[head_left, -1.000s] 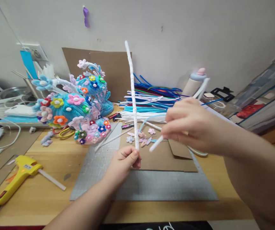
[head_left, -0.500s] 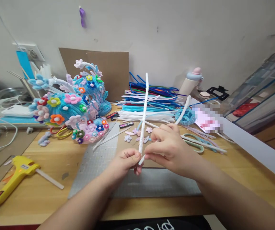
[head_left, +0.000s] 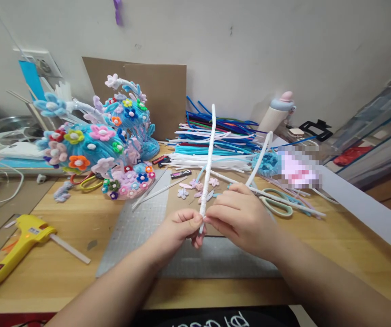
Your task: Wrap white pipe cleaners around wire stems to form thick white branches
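Note:
A white fuzzy rod wrapped in pipe cleaner [head_left: 210,154] stands nearly upright in front of me. My left hand [head_left: 185,225] pinches it near its lower end, thumb on top. Close beside it, my right hand [head_left: 239,213] has its fingertips pressed together at the rod's lower part, on a white pipe cleaner [head_left: 262,156] whose free length rises behind the knuckles in a bend. Small pale flowers [head_left: 200,185] and leaves lie on brown card just beyond the hands.
Bundled pipe cleaners [head_left: 215,150] lie at the back. Flowered blue craft pieces [head_left: 96,145] stand left, a yellow glue gun [head_left: 21,245] nearer. Green-handled scissors [head_left: 277,204] and a pale bottle [head_left: 277,111] are at right. A grey cutting mat [head_left: 130,240] is beneath my hands.
My right hand has turned and closed in against the rod's lower end. The pipe cleaner's short end, which stuck out beside my left thumb, has swung round to the rod. The view has tilted slightly down.

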### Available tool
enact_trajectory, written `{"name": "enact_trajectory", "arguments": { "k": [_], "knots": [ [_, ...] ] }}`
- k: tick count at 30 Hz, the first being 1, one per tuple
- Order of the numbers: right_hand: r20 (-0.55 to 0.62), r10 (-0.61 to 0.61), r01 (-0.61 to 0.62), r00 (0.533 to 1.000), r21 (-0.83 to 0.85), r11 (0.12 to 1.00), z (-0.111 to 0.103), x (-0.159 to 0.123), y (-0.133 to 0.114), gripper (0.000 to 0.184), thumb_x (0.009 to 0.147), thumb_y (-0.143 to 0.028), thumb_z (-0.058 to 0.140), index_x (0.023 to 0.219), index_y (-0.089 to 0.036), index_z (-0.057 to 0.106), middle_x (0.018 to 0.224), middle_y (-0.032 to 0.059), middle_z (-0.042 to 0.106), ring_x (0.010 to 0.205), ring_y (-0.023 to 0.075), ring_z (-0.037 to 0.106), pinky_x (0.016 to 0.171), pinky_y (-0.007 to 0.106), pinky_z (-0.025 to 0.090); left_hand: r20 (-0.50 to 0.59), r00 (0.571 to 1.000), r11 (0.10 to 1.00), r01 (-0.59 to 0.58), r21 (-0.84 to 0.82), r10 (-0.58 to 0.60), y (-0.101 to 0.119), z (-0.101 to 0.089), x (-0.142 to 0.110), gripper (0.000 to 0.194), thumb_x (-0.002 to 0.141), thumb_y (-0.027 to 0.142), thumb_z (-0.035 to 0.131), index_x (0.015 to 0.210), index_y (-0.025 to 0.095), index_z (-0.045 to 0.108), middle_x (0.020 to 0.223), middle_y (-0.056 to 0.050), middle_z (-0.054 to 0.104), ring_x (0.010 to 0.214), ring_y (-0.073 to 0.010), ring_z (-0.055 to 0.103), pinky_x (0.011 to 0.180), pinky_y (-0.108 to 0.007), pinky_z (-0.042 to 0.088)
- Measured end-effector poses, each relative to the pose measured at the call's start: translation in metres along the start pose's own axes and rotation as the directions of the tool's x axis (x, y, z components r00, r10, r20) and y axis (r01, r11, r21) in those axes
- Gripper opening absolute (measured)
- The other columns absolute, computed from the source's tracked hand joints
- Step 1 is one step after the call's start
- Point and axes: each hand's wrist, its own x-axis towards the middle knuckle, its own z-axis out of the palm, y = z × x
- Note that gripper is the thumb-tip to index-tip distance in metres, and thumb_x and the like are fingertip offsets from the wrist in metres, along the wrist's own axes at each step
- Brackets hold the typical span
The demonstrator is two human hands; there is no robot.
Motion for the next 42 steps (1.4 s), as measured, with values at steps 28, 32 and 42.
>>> {"name": "enact_trajectory", "arguments": {
  "k": [28,32,42],
  "knots": [
    [0.008,0.093,-0.09,0.996,-0.211,0.973,0.016,0.0,-0.005,0.02,0.088,-0.023,0.051,0.072,-0.021,0.062,0.07,0.0001,0.063,0.066,0.0161,0.047,0.062,0.034,0.02,-0.112,0.934,0.582,-0.116,0.805,0.341,0.006,0.001,-0.007,0.023,0.085,0.022,0.049,0.064,0.017,0.057,0.057,0.002,0.055,0.056,-0.0125,0.049,0.055,-0.022,0.033],
    [0.004,0.049,-0.047,0.999,-0.241,0.969,0.013,-0.001,-0.006,0.02,0.091,-0.023,0.048,0.08,-0.021,0.064,0.071,0.0014,0.063,0.067,0.017,0.046,0.063,0.034,0.023,-0.179,0.927,0.588,-0.052,0.807,0.329,0.005,0.001,-0.009,0.027,0.085,0.026,0.05,0.06,0.017,0.059,0.056,0.001,0.059,0.053,-0.0123,0.052,0.054,-0.023,0.034],
    [0.153,-0.375,0.403,0.914,-0.436,0.804,-0.037,0.014,-0.017,0.023,0.093,-0.017,0.045,0.077,-0.019,0.062,0.075,-0.001,0.06,0.075,0.0165,0.047,0.076,0.036,0.031,-0.065,0.939,0.403,-0.082,0.911,0.338,0.012,0.01,-0.017,0.025,0.083,0.022,0.048,0.06,0.016,0.056,0.056,0.0,0.061,0.053,-0.0123,0.053,0.051,-0.023,0.03]
  ]
}}
